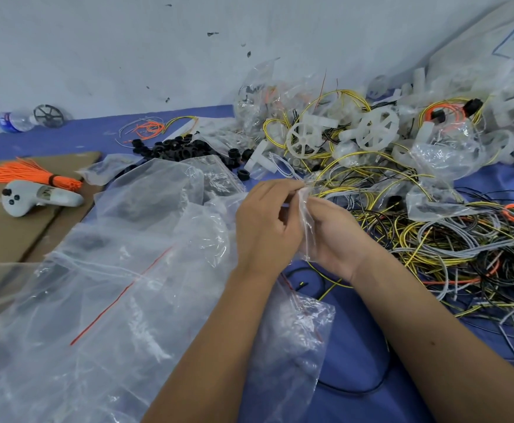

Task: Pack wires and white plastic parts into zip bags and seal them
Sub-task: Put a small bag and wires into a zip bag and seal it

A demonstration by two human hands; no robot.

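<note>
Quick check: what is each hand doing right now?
Left hand: fingers curled, pinching the top edge of a clear zip bag.
Right hand: gripping the same bag from the other side.

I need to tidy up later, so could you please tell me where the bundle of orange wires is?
In the head view, the bundle of orange wires lies at the far left on the brown cardboard, just behind the grey handheld controller.

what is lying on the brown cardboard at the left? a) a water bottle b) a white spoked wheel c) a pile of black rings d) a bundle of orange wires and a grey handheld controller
d: the bundle of orange wires and the grey controller lie on the cardboard.
</note>
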